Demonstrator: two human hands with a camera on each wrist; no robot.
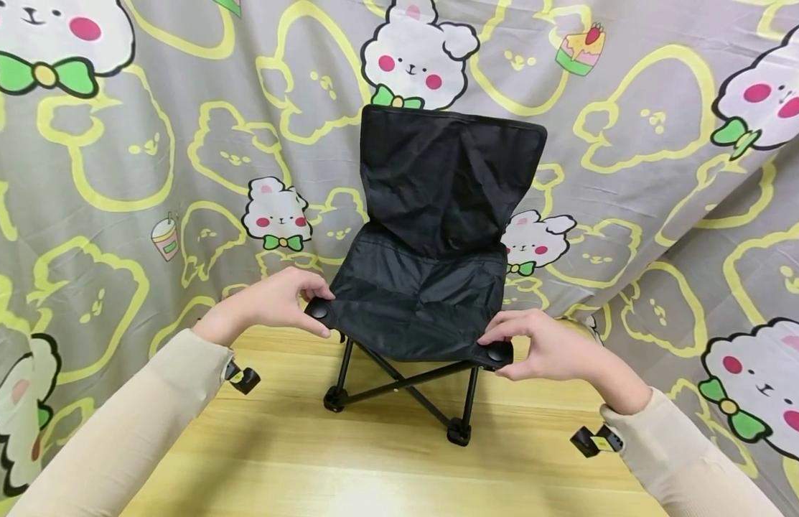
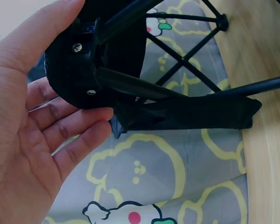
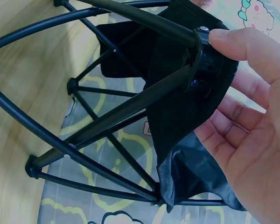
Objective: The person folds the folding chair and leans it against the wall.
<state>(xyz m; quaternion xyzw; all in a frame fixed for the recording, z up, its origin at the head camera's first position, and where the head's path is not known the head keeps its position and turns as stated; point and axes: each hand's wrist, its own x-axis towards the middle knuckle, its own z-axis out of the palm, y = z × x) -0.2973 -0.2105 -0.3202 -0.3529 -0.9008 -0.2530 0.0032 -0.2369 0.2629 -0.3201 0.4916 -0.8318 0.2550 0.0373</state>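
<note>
A black folding chair point(image 1: 418, 291) stands unfolded, its fabric seat facing up and its backrest point(image 1: 447, 172) upright at the rear. My left hand point(image 1: 276, 298) pinches the seat's front left corner, fingers on top and thumb at the lower edge. At the front right corner, my right hand point(image 1: 550, 348) holds the seat the same way. Seen from below in the left wrist view, a plastic corner bracket point(image 2: 86, 58) joins the leg tubes beside my thumb. The right wrist view shows the matching bracket point(image 3: 205, 65) and crossed metal legs point(image 3: 126, 109). The chair's rear feet are hidden in the head view.
Under the chair lies a light wood-grain surface point(image 1: 296, 452). A grey curtain-like cloth point(image 1: 179, 143) with cartoon rabbits and yellow outlines hangs behind and at both sides, close to the backrest. Small black devices point(image 1: 244, 378) are strapped at both wrists.
</note>
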